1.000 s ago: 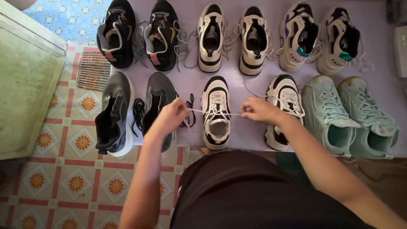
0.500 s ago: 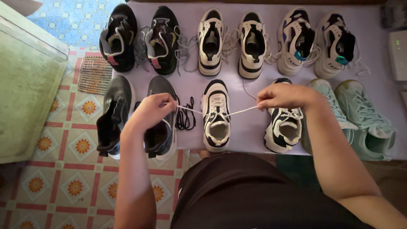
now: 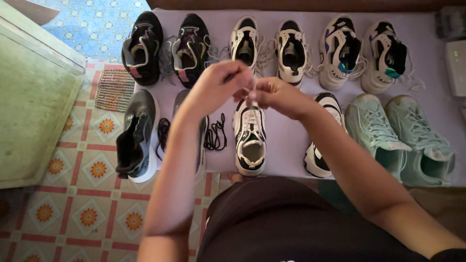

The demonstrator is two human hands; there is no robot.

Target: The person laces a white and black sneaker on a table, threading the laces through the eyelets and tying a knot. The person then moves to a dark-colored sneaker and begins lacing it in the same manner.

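Observation:
A white and black sneaker (image 3: 250, 140) lies on the lilac mat (image 3: 286, 140), toe pointing away from me. My left hand (image 3: 213, 87) and my right hand (image 3: 274, 97) meet just above its toe end, fingers pinched on the white shoelace (image 3: 251, 95), which runs down from them to the shoe. The sneaker's partner (image 3: 324, 145) lies to the right, partly hidden under my right forearm. A loose black lace (image 3: 215, 132) sits left of the shoe.
A back row of black, white and white-blue sneakers (image 3: 291, 48) lines the mat. A grey-black pair (image 3: 138, 136) lies at left, a mint pair (image 3: 403, 136) at right. A green cabinet (image 3: 34, 97) stands left on the tiled floor (image 3: 82, 194). A white box (image 3: 456, 60) sits far right.
My hands were wide apart, stretching the white lace taut across the sneaker. They have come together above its toe end and the lace ends are now bunched between my fingers.

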